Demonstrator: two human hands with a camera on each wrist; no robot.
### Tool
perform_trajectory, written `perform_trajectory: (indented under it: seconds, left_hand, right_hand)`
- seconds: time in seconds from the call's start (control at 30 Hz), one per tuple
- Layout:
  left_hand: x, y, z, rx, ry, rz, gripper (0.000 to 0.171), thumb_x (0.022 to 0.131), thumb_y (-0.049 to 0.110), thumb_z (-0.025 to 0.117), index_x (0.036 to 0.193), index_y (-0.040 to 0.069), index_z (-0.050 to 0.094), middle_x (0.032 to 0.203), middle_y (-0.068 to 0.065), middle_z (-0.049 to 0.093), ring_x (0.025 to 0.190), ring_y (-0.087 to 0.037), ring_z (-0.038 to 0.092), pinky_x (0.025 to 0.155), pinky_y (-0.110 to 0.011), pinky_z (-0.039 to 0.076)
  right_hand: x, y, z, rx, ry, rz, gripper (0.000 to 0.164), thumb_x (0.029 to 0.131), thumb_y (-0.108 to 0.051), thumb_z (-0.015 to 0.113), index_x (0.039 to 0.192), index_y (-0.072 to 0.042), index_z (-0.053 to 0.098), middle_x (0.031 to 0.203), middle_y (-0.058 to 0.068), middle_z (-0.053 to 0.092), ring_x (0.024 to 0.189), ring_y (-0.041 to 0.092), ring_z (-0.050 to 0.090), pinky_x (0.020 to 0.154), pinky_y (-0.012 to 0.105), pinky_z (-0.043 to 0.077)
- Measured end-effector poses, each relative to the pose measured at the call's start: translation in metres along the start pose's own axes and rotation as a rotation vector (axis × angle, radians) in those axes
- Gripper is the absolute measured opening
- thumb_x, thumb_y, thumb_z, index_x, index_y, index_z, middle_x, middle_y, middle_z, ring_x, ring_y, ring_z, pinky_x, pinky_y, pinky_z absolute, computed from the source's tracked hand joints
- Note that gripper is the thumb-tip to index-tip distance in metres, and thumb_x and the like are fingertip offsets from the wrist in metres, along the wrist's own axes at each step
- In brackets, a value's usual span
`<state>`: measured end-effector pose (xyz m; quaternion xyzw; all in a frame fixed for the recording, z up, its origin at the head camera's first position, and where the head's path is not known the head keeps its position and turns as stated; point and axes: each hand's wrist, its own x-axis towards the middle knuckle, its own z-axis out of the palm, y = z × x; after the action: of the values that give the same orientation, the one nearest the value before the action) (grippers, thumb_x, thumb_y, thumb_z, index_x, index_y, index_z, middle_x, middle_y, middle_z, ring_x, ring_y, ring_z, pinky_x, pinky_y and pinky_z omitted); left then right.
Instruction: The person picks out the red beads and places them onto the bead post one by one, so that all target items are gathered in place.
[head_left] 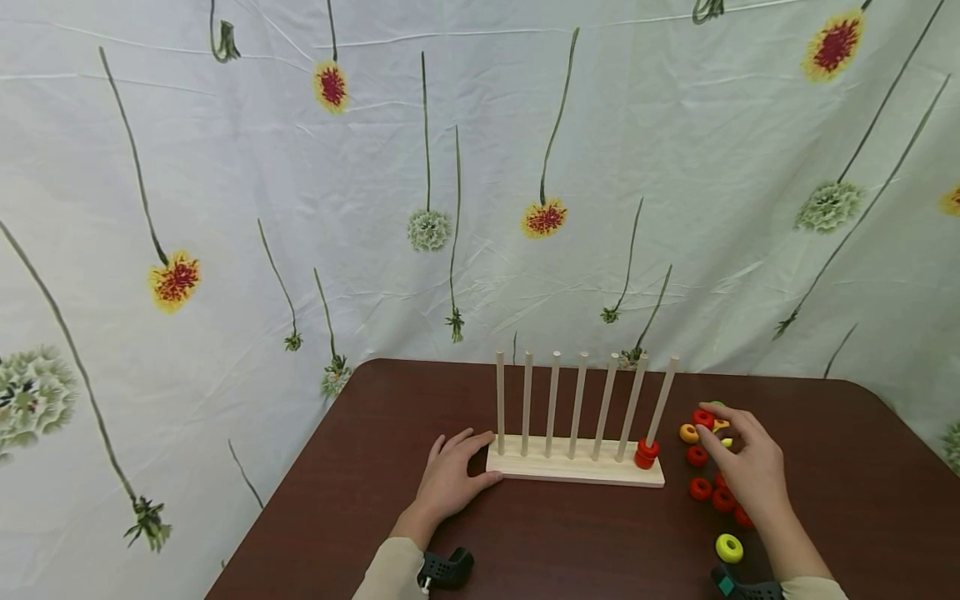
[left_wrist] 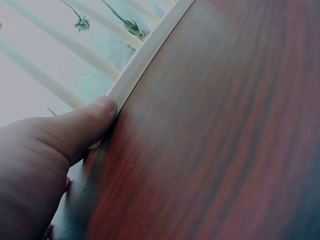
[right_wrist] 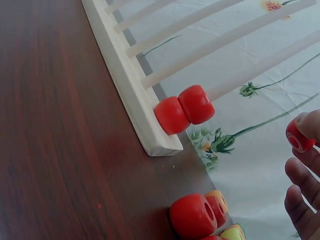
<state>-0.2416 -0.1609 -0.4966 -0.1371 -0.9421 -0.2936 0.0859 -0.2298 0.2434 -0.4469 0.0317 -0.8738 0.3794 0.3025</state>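
Note:
A pale wooden peg stand [head_left: 577, 472] with a row of upright pegs stands on the dark table. My left hand [head_left: 450, 477] holds its left end, the thumb [left_wrist: 104, 106] against the front edge and the other fingers round the back corner. Two red beads [right_wrist: 182, 110] sit stacked at the bottom of the rightmost peg. To the right of the stand, my right hand [head_left: 753, 471] pinches a red bead [right_wrist: 298, 137] between thumb and fingers, raised above the table. The bead's hole shows in the right wrist view.
Loose red beads [head_left: 701, 489], orange ones [head_left: 688, 433] and a few yellow-green ones lie right of the stand, partly behind my right hand. A yellow bead [head_left: 729, 548] lies nearer the front. Behind the table [head_left: 570, 542] hangs a white flowered cloth [head_left: 495, 275].

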Motion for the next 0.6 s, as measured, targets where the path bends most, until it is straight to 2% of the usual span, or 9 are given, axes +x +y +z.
perform_trajectory:
  seconds: [0.33, 0.6]
  left_hand:
    - [0.0, 0.001, 0.0, 0.003, 0.0, -0.004, 0.061, 0.088, 0.04, 0.076, 0.142, 0.018, 0.058, 0.143, -0.003, 0.06, 0.144, -0.031, 0.044, 0.122, -0.065, 0.018]
    - [0.0, 0.0, 0.0, 0.001, 0.004, -0.006, 0.061, 0.087, 0.04, 0.076, 0.142, 0.018, 0.058, 0.143, -0.003, 0.06, 0.143, -0.031, 0.044, 0.122, -0.065, 0.018]
  right_hand:
    - [0.001, -0.008, -0.002, 0.018, -0.004, -0.015, 0.033, 0.091, -0.013, 0.073, 0.124, -0.011, 0.07, 0.107, 0.007, 0.064, 0.081, -0.023, 0.042, 0.063, 0.003, 0.04]
    - [0.001, -0.013, -0.001, 0.012, -0.005, -0.032, 0.033, 0.092, -0.013, 0.073, 0.124, -0.012, 0.069, 0.105, 0.001, 0.061, 0.082, -0.023, 0.043, 0.065, 0.001, 0.042]
